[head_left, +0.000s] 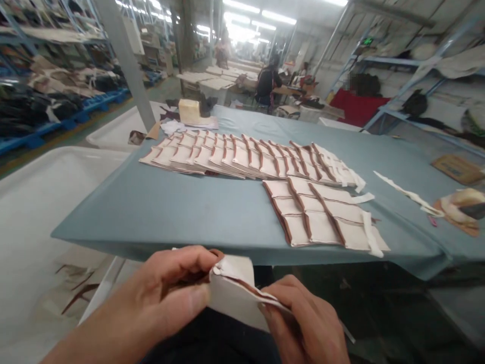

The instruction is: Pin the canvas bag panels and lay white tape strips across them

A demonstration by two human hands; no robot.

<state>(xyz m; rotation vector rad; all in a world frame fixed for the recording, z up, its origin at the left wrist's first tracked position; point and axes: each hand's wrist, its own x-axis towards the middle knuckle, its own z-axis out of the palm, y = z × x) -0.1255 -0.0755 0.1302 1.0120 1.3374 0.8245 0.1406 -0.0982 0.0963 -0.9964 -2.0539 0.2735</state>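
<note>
Both of my hands grip one cream fabric piece (pixel 238 293) with brown edging, held in front of the table's near edge. My left hand (pixel 170 293) pinches its left end between thumb and fingers, beside a folded corner. Along the seam to the right, my right hand (pixel 303 318) is closed on the piece, thumb below and fingers over it. Brown shows between the layers along the open seam. On the table beyond lies a small group of similar cream pieces (pixel 322 217), overlapping, with white strips at their right end. Behind it stretches a long overlapping row of the same pieces (pixel 235 154).
A blue-green cloth covers the table (pixel 182 202). White bins (pixel 68 172) stand along its left side. A yellowish block (pixel 189 111) rests at the back, and a tape roll (pixel 460 207) lies at the right. Farther off, a person (pixel 269 83) sits at another table.
</note>
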